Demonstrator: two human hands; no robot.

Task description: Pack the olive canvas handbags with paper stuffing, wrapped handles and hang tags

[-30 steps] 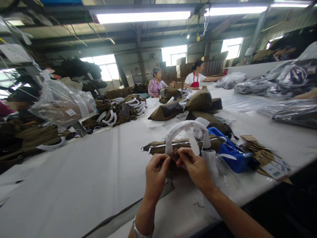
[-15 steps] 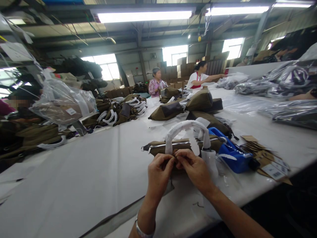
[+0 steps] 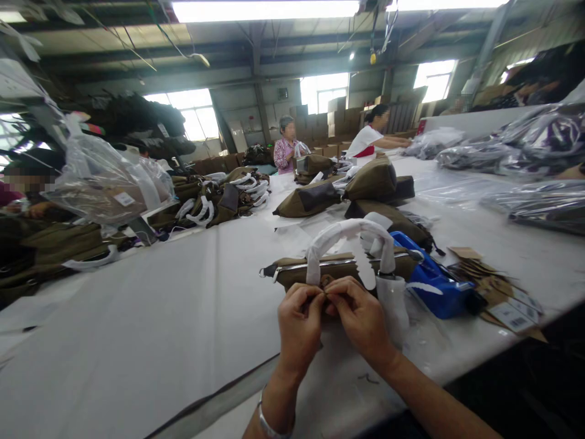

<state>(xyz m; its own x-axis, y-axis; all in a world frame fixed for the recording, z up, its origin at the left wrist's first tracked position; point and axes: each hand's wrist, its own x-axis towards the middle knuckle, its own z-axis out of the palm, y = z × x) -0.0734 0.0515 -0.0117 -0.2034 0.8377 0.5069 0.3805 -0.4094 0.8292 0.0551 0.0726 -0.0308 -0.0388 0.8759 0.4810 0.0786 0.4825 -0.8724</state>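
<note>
Bag (image 3: 292, 277) in olive cloth lies on the white worktop (image 3: 137, 317) before the person, its zip (image 3: 292, 266) facing up and its white-wrapped handle (image 3: 347, 225) arching above. Left hand (image 3: 299, 326) and right hand (image 3: 363, 320) meet at the bag's near side, below the zip. Each grip is drawn to a tight thumb-and-finger pinch on a small brown tab (image 3: 326, 280); the fingers hide exactly which bit each one has. Near the bag's right end is a blue jug (image 3: 434, 283), with tags (image 3: 493, 289) fanned out just beside it. More bags (image 3: 370, 180) are piled behind. Across the worktop, one co-worker (image 3: 284, 152) wears a flowered top; another (image 3: 368, 140) stretches an arm towards clear plastic (image 3: 432, 143).
</note>
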